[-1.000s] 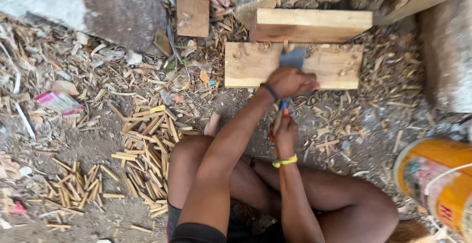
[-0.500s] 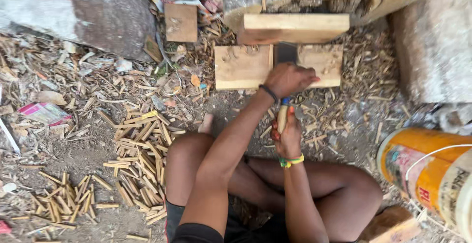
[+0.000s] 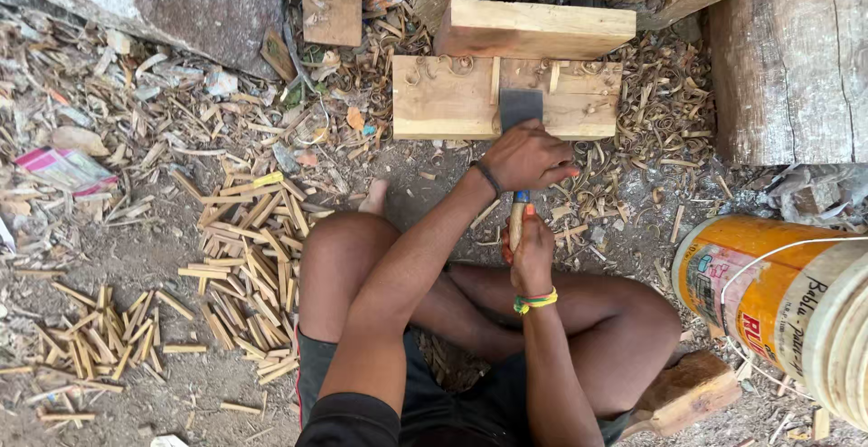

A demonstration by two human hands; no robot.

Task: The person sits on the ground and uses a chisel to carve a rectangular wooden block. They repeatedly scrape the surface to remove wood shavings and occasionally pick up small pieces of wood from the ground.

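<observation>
- Sitting cross-legged on the dirt, a person works with both hands out in front of the knees.
- Right hand [image 3: 532,253]: closed around a wooden stick [image 3: 516,226], held upright just in front of the shins; a coloured band sits on the wrist.
- Left hand [image 3: 527,156]: closed over the top of the same stick and over the lower end of a flat dark blade [image 3: 521,107], which stands against the wooden block [image 3: 443,99]. Whether the fingers grip the blade itself I cannot tell.
- Change: a second ago the blade sat higher and paler across the block with the hand beside it; now the left hand lies lower, on top of the stick, and the blade shows as a dark slab above the knuckles. I judge the cut is being pressed down into the stick's end.
- Left of the knees: heaps of split sticks [image 3: 249,257], a smaller heap [image 3: 86,343] farther out.
- Right: an orange and white bucket [image 3: 778,298].
- Beyond the block: a second plank [image 3: 533,27] resting on it, curled shavings [image 3: 665,94], a log [image 3: 791,58] and a grey stone [image 3: 181,0].
</observation>
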